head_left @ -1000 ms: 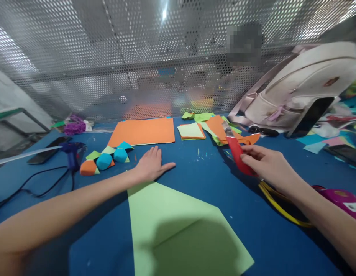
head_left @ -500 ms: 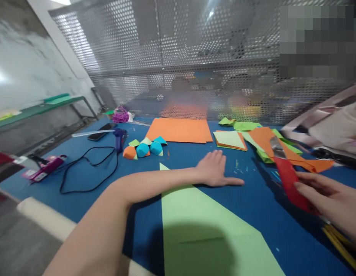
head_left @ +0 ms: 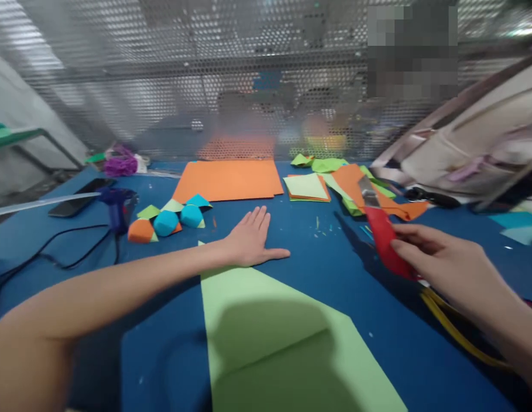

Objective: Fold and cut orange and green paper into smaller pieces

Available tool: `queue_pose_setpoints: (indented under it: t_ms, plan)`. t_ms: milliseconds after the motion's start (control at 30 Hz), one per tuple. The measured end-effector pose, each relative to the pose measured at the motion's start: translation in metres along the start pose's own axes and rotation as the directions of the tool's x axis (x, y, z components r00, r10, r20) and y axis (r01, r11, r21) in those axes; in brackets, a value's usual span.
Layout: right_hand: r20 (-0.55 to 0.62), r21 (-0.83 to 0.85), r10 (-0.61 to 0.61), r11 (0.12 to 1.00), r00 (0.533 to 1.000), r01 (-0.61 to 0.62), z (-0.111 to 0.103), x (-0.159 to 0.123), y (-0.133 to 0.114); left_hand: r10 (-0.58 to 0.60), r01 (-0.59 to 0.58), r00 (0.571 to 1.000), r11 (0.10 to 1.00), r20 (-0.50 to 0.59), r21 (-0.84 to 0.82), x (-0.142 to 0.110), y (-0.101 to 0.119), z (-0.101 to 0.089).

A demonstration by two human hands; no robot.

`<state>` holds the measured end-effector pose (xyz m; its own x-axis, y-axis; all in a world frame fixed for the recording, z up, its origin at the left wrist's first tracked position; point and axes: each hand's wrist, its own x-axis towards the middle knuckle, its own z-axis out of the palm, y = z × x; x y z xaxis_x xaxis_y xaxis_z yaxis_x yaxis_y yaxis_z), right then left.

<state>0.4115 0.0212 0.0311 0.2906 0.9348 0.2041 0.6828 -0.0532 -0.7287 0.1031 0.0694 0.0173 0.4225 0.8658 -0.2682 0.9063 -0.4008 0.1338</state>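
My left hand (head_left: 251, 237) lies flat with its fingers stretched out, pressing on the upper part of a large light-green paper sheet (head_left: 244, 309) and the blue table beyond it. The sheet spreads toward me, with a crease or slit across its lower part. At the right, my right hand (head_left: 441, 252) grips a red utility knife (head_left: 388, 243), holding it above the table. Its wide metal blade points away from me, and a yellow strap (head_left: 458, 335) trails from the rear end. The blade is apart from the green sheet.
Small folded paper shapes (head_left: 166, 222) and a blue glue gun (head_left: 116, 209) with its cord lie left. Behind are orange sheets (head_left: 231, 180), a stack of square papers (head_left: 307, 187) and green-orange scraps (head_left: 349, 183). A metal mesh panel (head_left: 171, 86) and pale bag (head_left: 458, 149) stand beyond.
The view has swung right, so everything has shifted left in the picture. My left hand still presses flat, and my right hand still holds the utility knife.
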Motion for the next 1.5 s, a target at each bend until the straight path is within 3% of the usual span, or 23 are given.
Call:
queue_pose_setpoints:
  t_ms: [133, 267, 367, 433, 500, 633, 700, 767, 867, 967, 1033, 1100, 1167, 1233, 1300, 1400, 1500]
  plan:
    - [0.033, 0.132, 0.143, 0.98, 0.989, -0.146, 0.0, -0.003, -0.018, 0.16, -0.16, 0.987, 0.987, -0.021, -0.017, 0.039, 0.045, 0.001]
    - [0.057, 0.186, 0.134, 0.972, 0.989, -0.142, 0.0, -0.003, -0.014, 0.284, -0.288, 0.956, 0.957, -0.067, -0.043, 0.071, 0.095, 0.002]
    - [0.1, 0.201, 0.083, 0.974, 0.992, -0.102, 0.001, -0.002, -0.009, 0.353, -0.358, 0.933, 0.931, -0.075, -0.067, 0.077, 0.116, -0.001]
    - [0.108, 0.208, 0.065, 0.974, 0.992, -0.087, 0.001, -0.002, -0.006, 0.404, -0.41, 0.911, 0.909, -0.088, -0.077, 0.071, 0.111, -0.003]
    - [0.096, 0.206, 0.057, 0.976, 0.994, -0.075, 0.001, -0.001, -0.004, 0.38, -0.388, 0.918, 0.92, -0.118, -0.061, 0.058, 0.089, -0.006]
    - [0.099, 0.156, 0.042, 0.986, 0.994, -0.057, 0.0, -0.001, -0.006, 0.063, -0.068, 0.984, 0.997, -0.166, -0.026, 0.041, 0.029, -0.009]
    - [0.114, 0.129, 0.024, 0.991, 0.993, -0.039, 0.0, -0.002, -0.008, 0.016, -0.02, 0.988, 1.0, -0.151, -0.023, 0.043, 0.012, -0.008]
    - [0.132, 0.11, 0.011, 0.994, 0.991, -0.026, 0.002, -0.003, -0.008, 0.039, -0.043, 0.988, 0.999, -0.148, -0.019, 0.049, 0.013, -0.006]
    - [0.138, 0.112, 0.005, 0.993, 0.99, -0.021, 0.004, -0.004, -0.005, 0.14, -0.145, 0.981, 0.989, -0.135, -0.029, 0.053, 0.037, -0.003]
    - [0.115, 0.123, 0.003, 0.992, 0.993, -0.018, 0.005, -0.004, -0.001, 0.282, -0.288, 0.957, 0.953, -0.073, -0.089, 0.042, 0.059, -0.006]
    - [0.115, 0.115, 0.003, 0.993, 0.993, -0.017, 0.005, -0.004, 0.001, 0.328, -0.331, 0.944, 0.933, -0.049, -0.138, 0.031, 0.059, -0.01]
    - [0.138, 0.095, 0.0, 0.995, 0.99, -0.013, 0.004, -0.005, 0.003, 0.261, -0.271, 0.961, 0.953, -0.092, -0.135, 0.019, 0.044, -0.013]
    - [0.163, 0.078, -0.006, 0.997, 0.987, -0.007, 0.002, -0.005, 0.004, 0.091, -0.106, 0.982, 0.99, -0.164, -0.089, 0.01, 0.022, -0.012]
    - [0.17, 0.066, -0.013, 0.998, 0.985, 0.001, 0.002, -0.006, 0.003, -0.08, 0.071, 0.977, 0.996, -0.198, -0.05, 0.004, -0.002, -0.008]
    - [0.159, 0.063, -0.008, 0.998, 0.987, -0.002, 0.003, -0.006, 0.002, -0.164, 0.162, 0.965, 0.986, -0.202, -0.029, 0.006, -0.017, -0.003]
    - [0.139, 0.062, 0.014, 0.998, 0.99, -0.023, 0.005, -0.007, -0.002, -0.144, 0.14, 0.969, 0.99, -0.201, -0.032, 0.02, -0.014, 0.002]
    - [0.141, 0.064, 0.02, 0.998, 0.99, -0.029, 0.007, -0.009, -0.005, -0.002, -0.006, 0.985, 0.999, -0.174, -0.041, 0.035, 0.012, 0.002]
